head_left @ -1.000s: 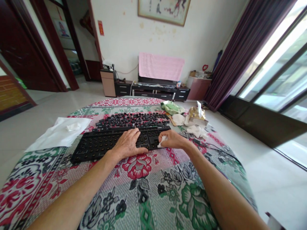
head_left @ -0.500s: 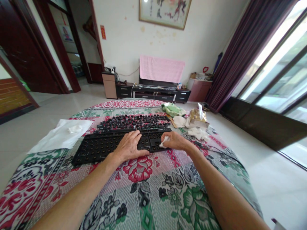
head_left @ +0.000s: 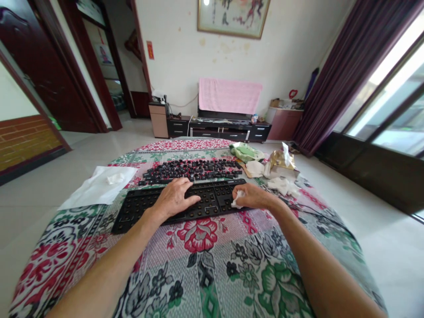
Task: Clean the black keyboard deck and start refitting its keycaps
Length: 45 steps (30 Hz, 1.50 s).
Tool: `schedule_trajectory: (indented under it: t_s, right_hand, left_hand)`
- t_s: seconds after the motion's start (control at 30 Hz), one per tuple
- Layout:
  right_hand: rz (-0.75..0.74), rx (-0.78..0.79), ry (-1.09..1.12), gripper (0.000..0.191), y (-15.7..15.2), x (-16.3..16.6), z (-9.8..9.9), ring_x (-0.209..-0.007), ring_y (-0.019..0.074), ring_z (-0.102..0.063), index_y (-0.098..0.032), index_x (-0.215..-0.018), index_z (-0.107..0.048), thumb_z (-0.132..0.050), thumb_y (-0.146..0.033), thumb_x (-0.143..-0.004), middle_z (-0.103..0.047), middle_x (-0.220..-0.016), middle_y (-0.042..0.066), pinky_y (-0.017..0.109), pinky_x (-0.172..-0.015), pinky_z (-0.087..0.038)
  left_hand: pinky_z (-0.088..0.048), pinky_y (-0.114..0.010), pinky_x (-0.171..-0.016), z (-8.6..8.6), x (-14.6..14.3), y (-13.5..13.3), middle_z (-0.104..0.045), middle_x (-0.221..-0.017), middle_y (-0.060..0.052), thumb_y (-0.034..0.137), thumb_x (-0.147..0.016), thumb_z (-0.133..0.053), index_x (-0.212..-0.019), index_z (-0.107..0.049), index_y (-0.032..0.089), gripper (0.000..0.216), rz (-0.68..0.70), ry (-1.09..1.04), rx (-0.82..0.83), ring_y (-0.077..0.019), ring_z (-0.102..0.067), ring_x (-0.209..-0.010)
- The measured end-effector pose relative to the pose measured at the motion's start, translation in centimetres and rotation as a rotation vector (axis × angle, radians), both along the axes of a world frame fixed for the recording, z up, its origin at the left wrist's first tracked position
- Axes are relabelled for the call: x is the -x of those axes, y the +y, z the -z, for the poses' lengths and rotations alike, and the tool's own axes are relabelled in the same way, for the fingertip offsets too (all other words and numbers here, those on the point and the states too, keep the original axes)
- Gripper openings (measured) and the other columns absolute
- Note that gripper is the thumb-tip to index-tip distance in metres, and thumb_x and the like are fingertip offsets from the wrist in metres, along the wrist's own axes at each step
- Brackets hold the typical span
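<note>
A black keyboard (head_left: 205, 198) with its keycaps off lies slightly slanted on the flowered tablecloth. My left hand (head_left: 175, 196) rests over its middle, thumb and fingers apart, holding nothing. At the keyboard's right end, my right hand (head_left: 249, 196) is closed on a crumpled white tissue (head_left: 237, 199), pressed against the board. Part of the tissue is hidden by the fingers. Just behind the keyboard, a wide heap of loose black keycaps (head_left: 192, 170) is spread on the cloth.
At left, a white sheet (head_left: 96, 187) carries a folded tissue (head_left: 115, 178). Back right stand a gold tissue box (head_left: 281, 164) and a green packet (head_left: 246, 152), with used tissues (head_left: 284, 186) nearby. A black cable (head_left: 318, 212) trails right across the tablecloth (head_left: 212, 274).
The view has turned slightly left, shifting everything rightward. My left hand has slid left over the keyboard, uncovering more of its middle. My right hand still grips the tissue at the right end.
</note>
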State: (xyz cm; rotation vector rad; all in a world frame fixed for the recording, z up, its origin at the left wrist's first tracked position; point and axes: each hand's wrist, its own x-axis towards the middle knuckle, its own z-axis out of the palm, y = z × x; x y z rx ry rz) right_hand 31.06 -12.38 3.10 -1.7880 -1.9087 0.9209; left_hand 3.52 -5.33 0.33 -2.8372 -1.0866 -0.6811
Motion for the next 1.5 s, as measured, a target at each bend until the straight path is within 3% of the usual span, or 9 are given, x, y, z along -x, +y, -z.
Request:
schedule_trajectory:
  t_s: [0.17,0.33,0.63,0.93,1.17,1.5]
  right_hand:
    - [0.023,-0.03,0.047,0.01,-0.3,0.1,-0.7,-0.047,0.0078,-0.038,-0.018,-0.067,-0.055,-0.055,-0.02,-0.057,-0.047,-0.052,-0.005,0.021,-0.045,-0.029]
    - [0.121,-0.274,0.107,0.014,1.1,1.4,-0.8,-0.048,0.0078,-0.038,-0.018,-0.076,-0.058,-0.055,-0.027,-0.066,-0.047,-0.054,-0.005,0.021,-0.047,-0.029]
    - [0.049,-0.46,0.118,0.018,6.4,8.1,1.5,-0.057,0.0094,-0.046,-0.018,-0.082,-0.065,-0.057,-0.028,-0.07,-0.059,-0.065,-0.002,0.021,-0.057,-0.036]
    - [-0.141,-0.61,-0.061,0.017,6.5,9.7,2.2,-0.063,0.0115,-0.054,-0.018,-0.079,-0.066,-0.051,-0.013,-0.072,-0.065,-0.072,0.001,0.021,-0.061,-0.037]
    - [-0.132,-0.608,-0.228,0.019,6.7,9.0,2.0,-0.061,0.0146,-0.055,-0.018,-0.08,-0.065,-0.048,-0.013,-0.072,-0.064,-0.068,0.003,0.023,-0.059,-0.035]
    - [0.065,-0.453,-0.183,0.016,6.9,5.7,1.3,-0.058,0.0125,-0.053,-0.017,-0.075,-0.066,-0.052,-0.016,-0.066,-0.062,-0.062,0.001,0.021,-0.057,-0.036]
  left_hand:
    - [-0.045,-0.034,-0.084,0.7,2.0,1.8,-0.06,-0.097,-0.007,0.04,-0.08,-0.053,-0.097,-0.065,0.019,0.03,-0.077,-0.011,0.002,-0.0206,-0.054,-0.09]
    - [-0.044,-0.035,-0.085,1.2,1.6,1.8,-0.061,-0.096,-0.006,0.036,-0.08,-0.054,-0.099,-0.066,0.02,0.027,-0.099,-0.016,-0.003,-0.0211,-0.053,-0.09]
    - [-0.043,-0.034,-0.085,0.8,1.5,1.5,-0.061,-0.095,-0.005,0.036,-0.081,-0.053,-0.101,-0.064,0.021,0.027,-0.129,0.004,0.015,-0.0205,-0.052,-0.089]
    - [-0.044,-0.035,-0.084,0.6,1.3,1.3,-0.061,-0.095,-0.005,0.035,-0.08,-0.053,-0.1,-0.064,0.021,0.026,-0.128,-0.009,0.044,-0.0214,-0.052,-0.091]
    - [-0.044,-0.035,-0.083,0.7,1.4,1.3,-0.061,-0.094,-0.005,0.035,-0.08,-0.053,-0.099,-0.065,0.021,0.026,-0.119,-0.015,0.036,-0.0217,-0.051,-0.089]
    - [-0.043,-0.034,-0.085,0.8,1.4,1.4,-0.061,-0.095,-0.005,0.036,-0.081,-0.053,-0.099,-0.065,0.019,0.027,-0.128,0.007,0.005,-0.0206,-0.052,-0.088]
